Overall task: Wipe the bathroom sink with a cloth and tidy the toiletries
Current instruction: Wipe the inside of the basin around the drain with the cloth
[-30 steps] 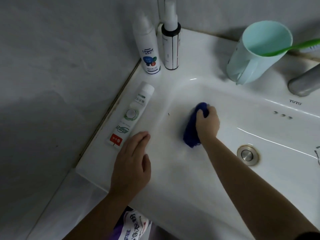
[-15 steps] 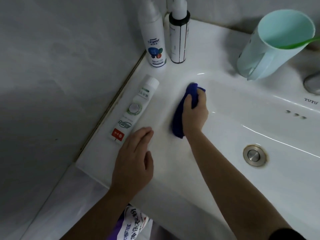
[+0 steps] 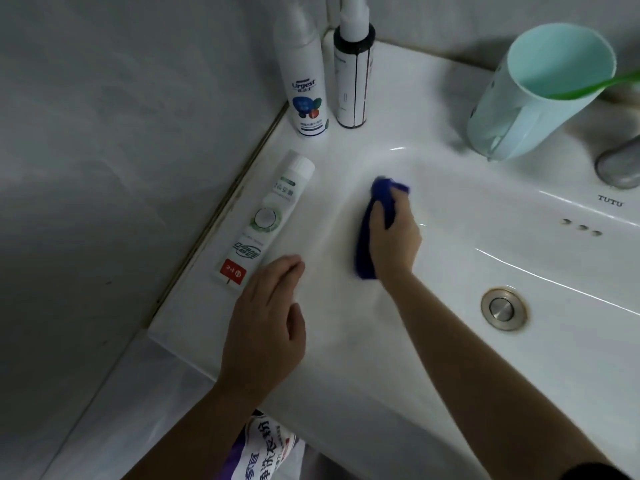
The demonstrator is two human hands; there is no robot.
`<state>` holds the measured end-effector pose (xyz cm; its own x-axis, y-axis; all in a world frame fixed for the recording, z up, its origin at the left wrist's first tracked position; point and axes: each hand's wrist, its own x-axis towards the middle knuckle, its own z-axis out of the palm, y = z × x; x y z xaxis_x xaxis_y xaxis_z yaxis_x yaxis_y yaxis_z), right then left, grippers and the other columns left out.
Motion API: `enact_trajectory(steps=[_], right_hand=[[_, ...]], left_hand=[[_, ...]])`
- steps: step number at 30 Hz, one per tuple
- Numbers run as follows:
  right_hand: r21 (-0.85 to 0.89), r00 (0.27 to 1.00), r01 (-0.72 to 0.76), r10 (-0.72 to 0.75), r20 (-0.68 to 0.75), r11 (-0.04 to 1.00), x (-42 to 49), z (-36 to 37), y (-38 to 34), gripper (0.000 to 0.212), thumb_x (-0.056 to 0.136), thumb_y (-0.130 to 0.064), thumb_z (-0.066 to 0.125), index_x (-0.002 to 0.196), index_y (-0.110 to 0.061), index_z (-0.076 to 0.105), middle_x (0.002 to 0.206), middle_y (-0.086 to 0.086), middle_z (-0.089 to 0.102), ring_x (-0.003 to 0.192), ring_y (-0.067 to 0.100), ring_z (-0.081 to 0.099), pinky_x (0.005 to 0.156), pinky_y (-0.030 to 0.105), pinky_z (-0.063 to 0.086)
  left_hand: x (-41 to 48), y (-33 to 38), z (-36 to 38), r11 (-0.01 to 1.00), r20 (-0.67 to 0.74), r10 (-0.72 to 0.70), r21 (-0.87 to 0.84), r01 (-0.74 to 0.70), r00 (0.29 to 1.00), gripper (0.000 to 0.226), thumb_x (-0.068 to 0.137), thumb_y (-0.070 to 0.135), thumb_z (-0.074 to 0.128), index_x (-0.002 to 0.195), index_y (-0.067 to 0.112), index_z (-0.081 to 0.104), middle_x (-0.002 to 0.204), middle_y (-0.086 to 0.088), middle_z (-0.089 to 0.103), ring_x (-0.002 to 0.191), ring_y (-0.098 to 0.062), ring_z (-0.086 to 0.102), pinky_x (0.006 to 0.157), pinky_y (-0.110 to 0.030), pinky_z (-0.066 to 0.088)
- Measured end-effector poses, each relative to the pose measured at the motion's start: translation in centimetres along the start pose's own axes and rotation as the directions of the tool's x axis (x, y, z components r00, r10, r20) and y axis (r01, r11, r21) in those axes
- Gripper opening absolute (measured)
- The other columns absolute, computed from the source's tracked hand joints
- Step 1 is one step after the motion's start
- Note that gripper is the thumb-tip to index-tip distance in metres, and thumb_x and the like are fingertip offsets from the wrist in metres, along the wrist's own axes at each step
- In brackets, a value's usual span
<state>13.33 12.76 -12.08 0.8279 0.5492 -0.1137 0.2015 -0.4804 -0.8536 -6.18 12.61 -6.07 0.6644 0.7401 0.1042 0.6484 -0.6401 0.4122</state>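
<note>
My right hand (image 3: 393, 239) grips a dark blue cloth (image 3: 367, 233) and presses it against the left inner wall of the white sink (image 3: 502, 393). My left hand (image 3: 265, 327) rests flat on the sink's front left rim, fingers relaxed, holding nothing. Just beyond its fingertips a white toothpaste tube (image 3: 265, 220) lies along the left ledge. A white spray bottle (image 3: 306, 84) and a black-collared pump bottle (image 3: 353, 74) stand in the back left corner. A pale green cup (image 3: 533, 95) with a green toothbrush (image 3: 602, 88) in it stands on the back ledge.
The metal drain plug (image 3: 504, 308) sits at the basin's bottom. Part of the grey faucet (image 3: 620, 166) shows at the right edge. Grey tiled wall (image 3: 121, 168) runs along the sink's left side. A printed bag (image 3: 266, 448) lies below the front rim.
My right hand has slid the cloth left and up the basin wall, from nearer the drain toward the back left corner. My left hand has stayed on the rim.
</note>
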Motion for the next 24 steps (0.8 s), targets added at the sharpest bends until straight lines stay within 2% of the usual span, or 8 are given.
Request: enact_trajectory(steps=[3,6,11,13,16,19,21,24], right_hand=[[0.165,0.978,0.139,-0.161,0.132,0.976,-6.2,0.4,-1.1,0.034,0.090,-0.019,0.052,0.124,-0.015,0.053,0.114,0.006,0.064,0.094,0.015,0.057,0.082,0.022,0.041],[0.088,0.897,0.378,-0.388,0.209,0.921,-6.6,-0.3,-1.0,0.035,0.089,-0.020,0.052,0.122,-0.009,0.056,0.115,0.010,0.065,0.098,0.023,0.061,0.085,0.020,0.041],[0.094,0.993,0.108,-0.104,-0.048,0.990,1.4,0.7,-2.1,0.035,0.093,-0.021,0.046,0.128,-0.018,0.049,0.121,0.005,0.061,0.105,0.022,0.056,0.096,0.036,0.044],[0.106,0.986,0.165,-0.165,-0.009,0.981,-1.4,1.0,-1.8,0.036,0.092,-0.021,0.048,0.128,-0.016,0.051,0.124,0.005,0.060,0.107,0.017,0.055,0.096,0.028,0.042],[0.172,0.882,0.394,-0.424,0.206,0.903,-7.9,0.4,-0.3,0.038,0.086,-0.025,0.049,0.119,-0.008,0.057,0.111,0.013,0.065,0.094,0.021,0.062,0.084,0.020,0.043],[0.065,0.749,0.587,-0.571,0.337,0.807,-6.8,-0.6,1.0,0.038,0.086,-0.027,0.046,0.117,-0.008,0.055,0.106,0.015,0.067,0.082,0.031,0.066,0.073,0.032,0.051],[-0.054,0.801,0.564,-0.530,0.279,0.824,-3.9,-1.0,1.3,0.037,0.088,-0.026,0.047,0.121,-0.010,0.056,0.111,0.015,0.066,0.090,0.033,0.065,0.078,0.032,0.046],[-0.239,0.957,0.282,-0.254,0.141,0.929,1.8,-1.7,1.6,0.036,0.093,-0.022,0.047,0.128,-0.016,0.049,0.118,0.012,0.062,0.098,0.035,0.059,0.077,0.033,0.041]], left_hand=[[0.0,0.0,0.0,1.000,0.011,-0.005,0.003,0.004,1.000,0.051,0.077,0.006,0.053,0.128,0.006,0.049,0.131,-0.005,0.051,0.123,-0.013,0.042,0.103,-0.027,0.035],[-0.1,0.0,0.0,1.000,0.015,-0.001,0.012,0.001,1.000,0.051,0.077,0.006,0.053,0.128,0.007,0.049,0.131,-0.005,0.050,0.123,-0.013,0.042,0.103,-0.026,0.035],[0.0,0.1,0.1,1.000,0.010,-0.017,-0.003,0.017,1.000,0.054,0.075,0.004,0.056,0.128,0.006,0.048,0.130,-0.007,0.052,0.122,-0.011,0.039,0.106,-0.019,0.024],[-0.1,0.0,0.0,1.000,0.009,-0.021,-0.007,0.021,1.000,0.053,0.075,0.004,0.055,0.128,0.006,0.049,0.130,-0.007,0.052,0.123,-0.010,0.039,0.106,-0.018,0.023],[0.0,-0.1,0.0,1.000,0.012,0.003,-0.013,-0.003,1.000,0.051,0.078,0.008,0.050,0.129,0.007,0.049,0.130,-0.006,0.051,0.122,-0.012,0.040,0.106,-0.020,0.026],[0.0,-0.1,-0.2,1.000,0.019,-0.007,0.001,0.007,1.000,0.051,0.079,0.015,0.045,0.129,0.008,0.048,0.131,-0.005,0.051,0.122,-0.010,0.040,0.105,-0.022,0.030],[0.0,0.0,-0.3,1.000,0.015,-0.007,0.000,0.007,1.000,0.050,0.079,0.015,0.045,0.128,0.007,0.049,0.130,-0.005,0.051,0.122,-0.010,0.040,0.105,-0.019,0.027],[0.0,0.0,-0.2,1.000,0.007,0.011,-0.002,-0.011,1.000,0.051,0.078,0.014,0.047,0.128,0.005,0.048,0.130,-0.007,0.052,0.122,-0.010,0.039,0.106,-0.017,0.022]])
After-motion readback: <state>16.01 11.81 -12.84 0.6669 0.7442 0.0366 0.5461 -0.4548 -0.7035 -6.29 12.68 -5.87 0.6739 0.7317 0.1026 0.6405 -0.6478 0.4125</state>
